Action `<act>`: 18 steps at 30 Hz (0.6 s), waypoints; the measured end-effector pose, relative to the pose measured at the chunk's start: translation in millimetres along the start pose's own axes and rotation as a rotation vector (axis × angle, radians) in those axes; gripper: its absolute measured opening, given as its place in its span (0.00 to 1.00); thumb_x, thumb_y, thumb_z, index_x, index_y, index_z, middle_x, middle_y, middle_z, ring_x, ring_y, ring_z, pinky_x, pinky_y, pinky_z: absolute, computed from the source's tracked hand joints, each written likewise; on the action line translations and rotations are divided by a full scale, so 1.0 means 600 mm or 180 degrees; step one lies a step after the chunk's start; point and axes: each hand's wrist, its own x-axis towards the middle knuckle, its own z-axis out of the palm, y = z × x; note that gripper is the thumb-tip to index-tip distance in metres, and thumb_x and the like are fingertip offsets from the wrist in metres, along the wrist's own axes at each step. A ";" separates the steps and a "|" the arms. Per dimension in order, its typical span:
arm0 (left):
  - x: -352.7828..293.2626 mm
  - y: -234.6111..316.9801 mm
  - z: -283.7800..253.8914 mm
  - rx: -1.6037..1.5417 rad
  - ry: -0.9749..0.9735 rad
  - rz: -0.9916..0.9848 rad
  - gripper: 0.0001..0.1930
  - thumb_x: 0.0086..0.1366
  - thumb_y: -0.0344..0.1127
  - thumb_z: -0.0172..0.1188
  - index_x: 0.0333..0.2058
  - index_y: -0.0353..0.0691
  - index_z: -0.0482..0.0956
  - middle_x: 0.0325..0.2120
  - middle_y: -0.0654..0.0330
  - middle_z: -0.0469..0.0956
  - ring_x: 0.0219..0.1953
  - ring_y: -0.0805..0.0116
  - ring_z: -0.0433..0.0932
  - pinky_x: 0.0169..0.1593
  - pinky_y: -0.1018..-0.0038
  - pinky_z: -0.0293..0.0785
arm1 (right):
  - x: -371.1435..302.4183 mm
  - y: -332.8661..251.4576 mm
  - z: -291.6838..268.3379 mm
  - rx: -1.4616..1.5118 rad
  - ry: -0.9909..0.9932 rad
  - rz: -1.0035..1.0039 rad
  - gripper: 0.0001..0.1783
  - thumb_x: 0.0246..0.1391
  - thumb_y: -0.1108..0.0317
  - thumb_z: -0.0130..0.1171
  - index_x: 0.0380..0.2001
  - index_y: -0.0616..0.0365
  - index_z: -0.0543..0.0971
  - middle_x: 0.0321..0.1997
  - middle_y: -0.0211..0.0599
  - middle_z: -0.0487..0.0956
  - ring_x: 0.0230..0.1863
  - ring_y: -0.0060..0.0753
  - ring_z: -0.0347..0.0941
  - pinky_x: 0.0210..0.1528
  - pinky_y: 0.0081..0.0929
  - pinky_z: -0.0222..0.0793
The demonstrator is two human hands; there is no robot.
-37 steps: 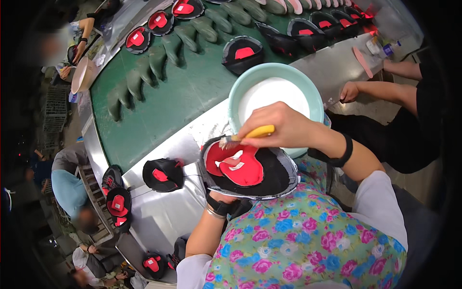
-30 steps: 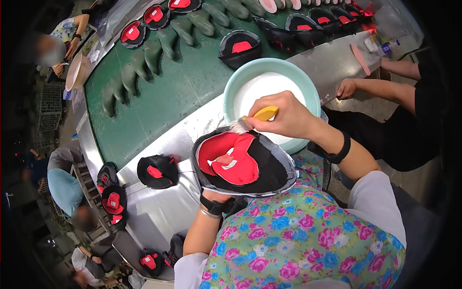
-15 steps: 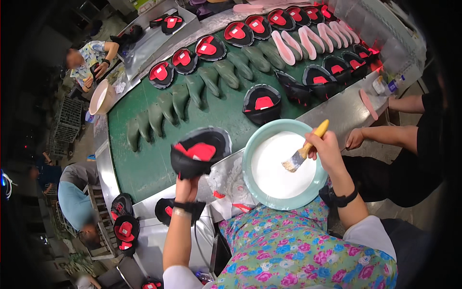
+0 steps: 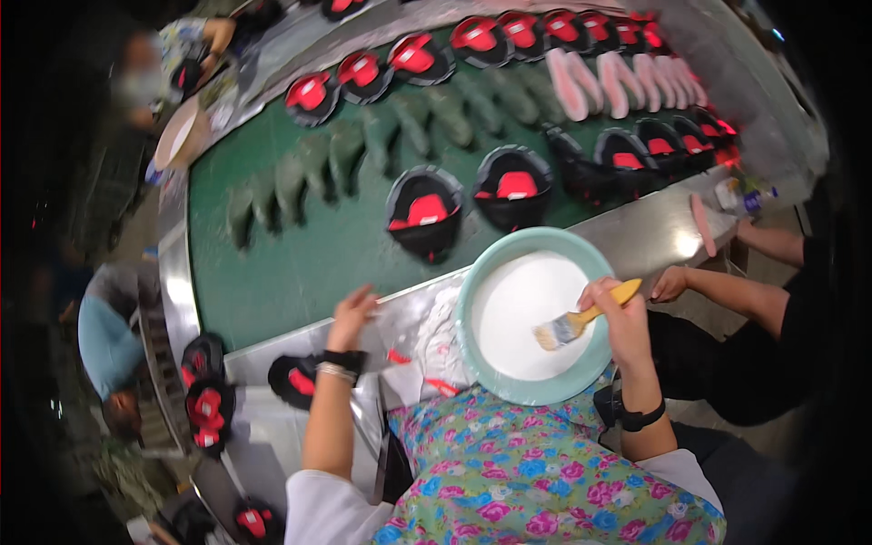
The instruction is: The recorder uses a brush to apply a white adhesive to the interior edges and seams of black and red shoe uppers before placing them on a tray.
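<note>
My right hand (image 4: 621, 320) grips a paintbrush (image 4: 581, 320) by its yellow handle, its bristles above a pale teal basin (image 4: 469, 313) of white liquid (image 4: 522, 309). My left hand (image 4: 352, 318) holds nothing; its fingers are extended and somewhat blurred over the near edge of the green belt (image 4: 263, 309). Beyond it on the belt sits a black shoe upper (image 4: 427, 213) with a red lining and a grey rim. A similar upper (image 4: 515, 186) stands to its right, just behind the basin.
Dark green shoe lasts (image 4: 345, 154) and pink-white insoles (image 4: 572, 86) line the belt, with more uppers behind. One upper (image 4: 295, 380) lies by my left forearm. At right are another person's hand (image 4: 670, 283) and a loose pink insole (image 4: 702, 222). Other people work at left.
My left hand has let go of the shoe upper, which now rests on the belt beside the other one. My right hand still holds the brush over the basin. The view has shifted slightly.
</note>
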 end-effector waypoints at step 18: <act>-0.125 -0.327 -0.317 -0.2547 0.2126 -0.0847 0.15 0.50 0.27 0.67 0.36 0.31 0.77 0.34 0.47 0.79 0.32 0.55 0.81 0.37 0.57 0.78 | -0.057 -0.050 0.158 -0.0750 -0.1425 -0.0765 0.07 0.55 0.72 0.55 0.35 0.65 0.78 0.32 0.39 0.78 0.34 0.30 0.74 0.37 0.24 0.68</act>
